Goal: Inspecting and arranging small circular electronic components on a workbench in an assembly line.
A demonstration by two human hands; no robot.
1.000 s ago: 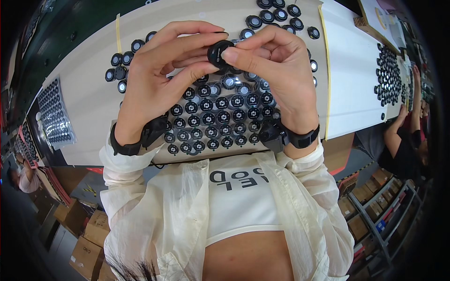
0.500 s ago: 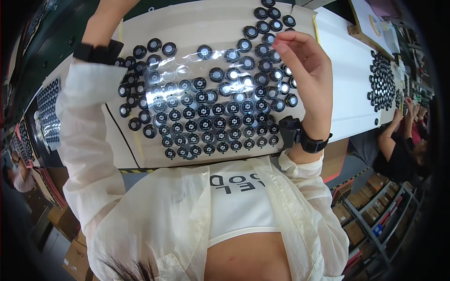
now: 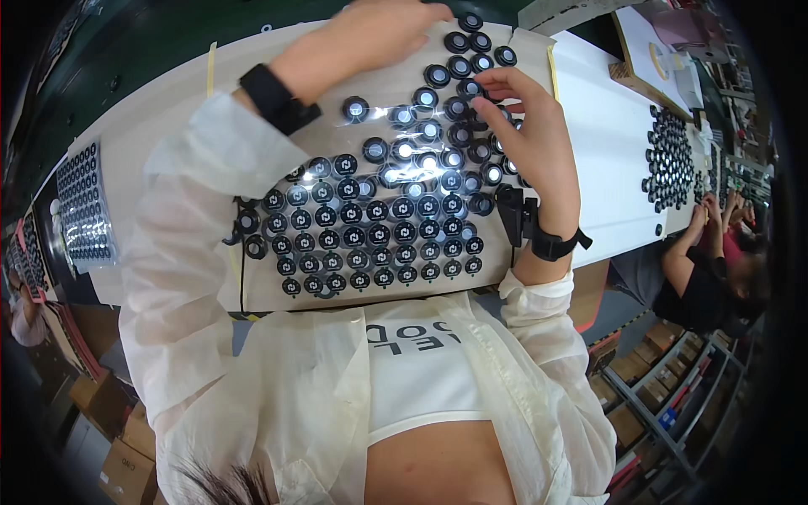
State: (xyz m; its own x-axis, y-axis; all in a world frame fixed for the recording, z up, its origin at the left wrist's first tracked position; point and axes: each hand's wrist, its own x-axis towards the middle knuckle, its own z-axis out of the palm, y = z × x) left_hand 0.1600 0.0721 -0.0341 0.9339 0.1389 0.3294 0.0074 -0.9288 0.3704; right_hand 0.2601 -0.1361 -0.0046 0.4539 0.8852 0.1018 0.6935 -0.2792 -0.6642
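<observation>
A clear plastic sheet lies over the board, with rows of black round pieces bearing white marks in its lower part. Across its upper and right part are scattered black round caps with pale centres. My left hand reaches over the far side of the board, its fingertips near the farthest caps; its fingers are blurred and partly cut off by the frame. My right hand hovers at the right among the caps, thumb and fingers apart and curved around a cap, with no firm grip visible.
A filled clear sheet lies at the left. A white board stretches right, towards another cluster of black caps. Co-workers' hands are beyond it. Yellow tape strips mark the brown board's edges. Cardboard boxes stand lower left.
My left hand has swung right across the far side, its forearm now covering the caps at the left. My right hand stays near the same caps, and the view has shifted slightly.
</observation>
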